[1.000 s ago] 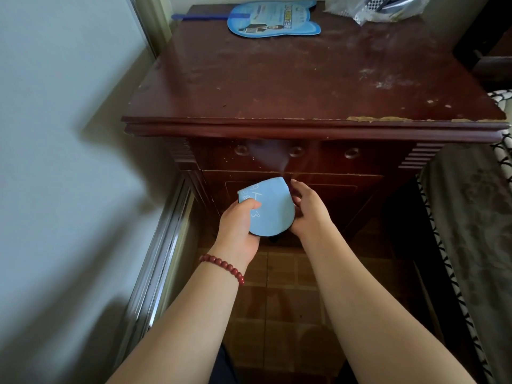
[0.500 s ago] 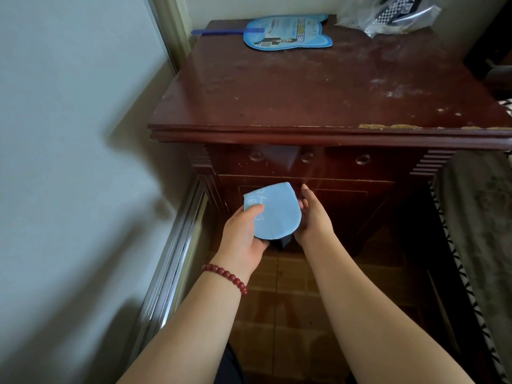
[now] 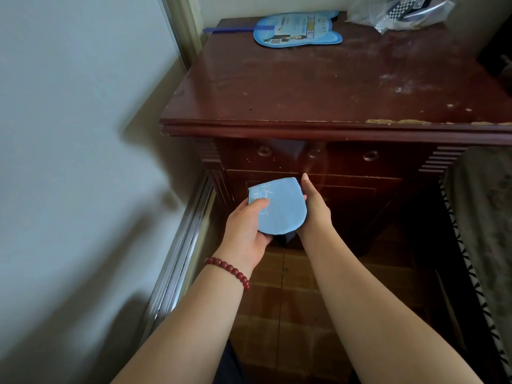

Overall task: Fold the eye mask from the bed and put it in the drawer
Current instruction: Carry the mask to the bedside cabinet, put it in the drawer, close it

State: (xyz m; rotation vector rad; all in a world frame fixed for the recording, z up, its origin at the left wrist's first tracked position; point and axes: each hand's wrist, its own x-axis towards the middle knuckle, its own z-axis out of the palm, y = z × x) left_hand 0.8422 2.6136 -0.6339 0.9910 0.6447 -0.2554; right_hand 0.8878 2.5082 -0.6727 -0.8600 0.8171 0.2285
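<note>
The eye mask (image 3: 277, 207), pale blue and already doubled over into a rounded half, sits between both hands in front of the nightstand (image 3: 318, 90), level with the closed drawer (image 3: 318, 157). It looks light, soft and floppy, so it probably springs open unless pinched near the fold. The left hand (image 3: 245, 228) has its fingers (image 3: 256, 203) closed over the mask, thumb on top and the rest curled beneath; the right hand (image 3: 313, 209) lies flat against its far edge with fingers extended, steadying more than gripping. A dark piece, perhaps the strap, hangs underneath and is hard to make out. The drawer's pulls are dim, and the bed (image 3: 487, 217) is cut off at the right.
</note>
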